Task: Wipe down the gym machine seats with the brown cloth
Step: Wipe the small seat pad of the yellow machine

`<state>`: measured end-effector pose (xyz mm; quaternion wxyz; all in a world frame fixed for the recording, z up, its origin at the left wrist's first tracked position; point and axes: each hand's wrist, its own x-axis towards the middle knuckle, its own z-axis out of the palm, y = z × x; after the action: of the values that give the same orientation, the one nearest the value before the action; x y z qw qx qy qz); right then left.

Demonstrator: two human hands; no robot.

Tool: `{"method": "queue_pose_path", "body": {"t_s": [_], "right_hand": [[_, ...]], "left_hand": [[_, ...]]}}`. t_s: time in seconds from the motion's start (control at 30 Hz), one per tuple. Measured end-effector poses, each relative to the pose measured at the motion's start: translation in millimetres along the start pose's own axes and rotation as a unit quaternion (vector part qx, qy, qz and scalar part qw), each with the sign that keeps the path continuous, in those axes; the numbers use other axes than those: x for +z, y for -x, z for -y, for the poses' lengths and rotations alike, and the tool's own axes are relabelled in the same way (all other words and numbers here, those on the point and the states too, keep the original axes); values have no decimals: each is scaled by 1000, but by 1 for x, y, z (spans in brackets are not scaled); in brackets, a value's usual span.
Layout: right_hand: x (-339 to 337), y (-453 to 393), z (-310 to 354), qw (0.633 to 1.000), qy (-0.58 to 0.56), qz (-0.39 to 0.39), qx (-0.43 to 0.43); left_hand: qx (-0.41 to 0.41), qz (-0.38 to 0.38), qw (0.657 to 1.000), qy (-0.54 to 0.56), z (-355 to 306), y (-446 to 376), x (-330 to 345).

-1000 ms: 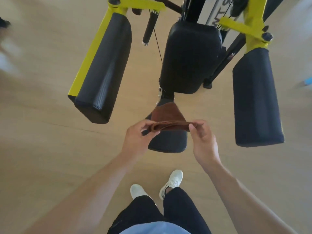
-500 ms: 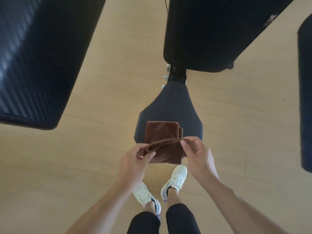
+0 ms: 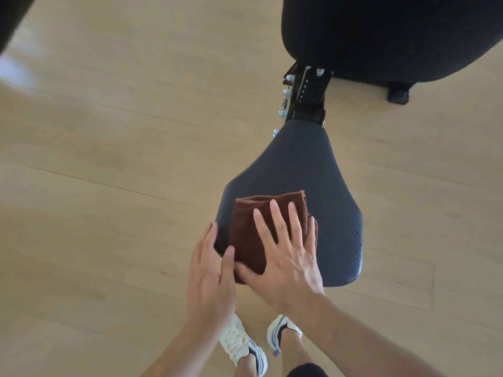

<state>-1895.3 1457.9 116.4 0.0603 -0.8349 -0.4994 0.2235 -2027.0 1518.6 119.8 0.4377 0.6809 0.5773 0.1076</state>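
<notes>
The folded brown cloth [image 3: 245, 229] lies on the front left part of the dark grey gym machine seat [image 3: 326, 191]. My right hand [image 3: 285, 262] rests flat on top of it, fingers spread, thumb along the cloth's near edge. My left hand [image 3: 208, 276] sits just left of it at the seat's front left corner, holding nothing, its forefinger touching the cloth's side. Small droplets or specks show on the seat's right side.
The black backrest pad [image 3: 381, 31] hangs above the seat at the top right, joined by a black adjustment post [image 3: 307, 96] with bolts. A dark arm pad [image 3: 11, 14] cuts the top left corner. My white shoes [image 3: 239, 346] stand on the pale wood floor.
The cloth, held up by both hands over the seat before, now lies flat on the seat under my right palm. My left hand has let go. The view has come closer to the seat.
</notes>
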Motion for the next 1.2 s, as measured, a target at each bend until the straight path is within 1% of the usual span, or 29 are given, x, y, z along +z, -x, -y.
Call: {"method": "queue_pose_path", "body": {"t_s": [0.07, 0.17, 0.23, 0.27, 0.33, 0.4, 0.43, 0.5, 0.53, 0.6, 0.67, 0.7, 0.77, 0.8, 0.83, 0.9, 0.97, 1.0, 1.03, 1.1, 1.13, 1.2], "right_hand": [[5, -5, -1, 999, 21, -6, -46], [4, -15, -16, 989, 34, -7, -140], [1, -35, -25, 985, 31, -31, -165], [-1, -49, -28, 987, 26, -48, -153], [-11, -87, -34, 993, 9, -73, -93], [-24, -130, -41, 998, -10, -64, -19], [-30, -148, -43, 999, -11, -53, 9], [-34, -166, -42, 998, -13, -46, 40], [-35, -167, -39, 997, -20, -50, 49], [-34, -155, -25, 997, -33, -53, 36], [-29, -126, -5, 998, -33, -27, -38], [-26, -108, 4, 995, -33, -14, -89], [-14, -73, 16, 984, -28, 7, -177], [-8, -61, 18, 979, -23, 17, -203], [-4, -56, 16, 976, -15, 28, -217], [-4, -70, 9, 970, 0, 31, -243], [-12, -106, -2, 971, 26, 2, -237], [-21, -131, -12, 979, 38, -13, -201], [-32, -156, -25, 988, 42, -22, -144], [-50, -195, -55, 998, 34, -40, -26], [-55, -206, -68, 999, 25, -43, 5], [-56, -205, -73, 999, -10, -50, 8]], "left_hand": [[-30, -19, 999, 37, 4, -4, 5], [-58, -54, 993, 86, 0, -24, 10], [-68, -79, 989, 103, -4, -39, 11], [-74, -88, 988, 104, -6, -47, 11], [-89, -93, 986, 103, -10, -60, 13], [-143, -96, 977, 128, -16, -71, 20], [-183, -106, 965, 157, -18, -75, 24], [-255, -141, 930, 222, -16, -80, 32], [-272, -155, 919, 239, -13, -81, 35], [-278, -156, 912, 260, -11, -82, 38], [-292, -138, 895, 308, -9, -83, 35], [-309, -120, 872, 360, -9, -83, 32], [-342, -70, 804, 482, -4, -76, 24], [-350, -68, 786, 505, 1, -70, 22], [-358, -77, 781, 506, 8, -63, 21], [-372, -119, 803, 451, 17, -49, 23], [-363, -152, 836, 381, 17, -41, 25], [-345, -159, 859, 342, 12, -40, 24], [-324, -161, 883, 300, 5, -42, 23], [-280, -165, 914, 244, -16, -56, 18], [-262, -166, 922, 231, -25, -66, 18], [-252, -173, 929, 209, -34, -85, 23]]}}
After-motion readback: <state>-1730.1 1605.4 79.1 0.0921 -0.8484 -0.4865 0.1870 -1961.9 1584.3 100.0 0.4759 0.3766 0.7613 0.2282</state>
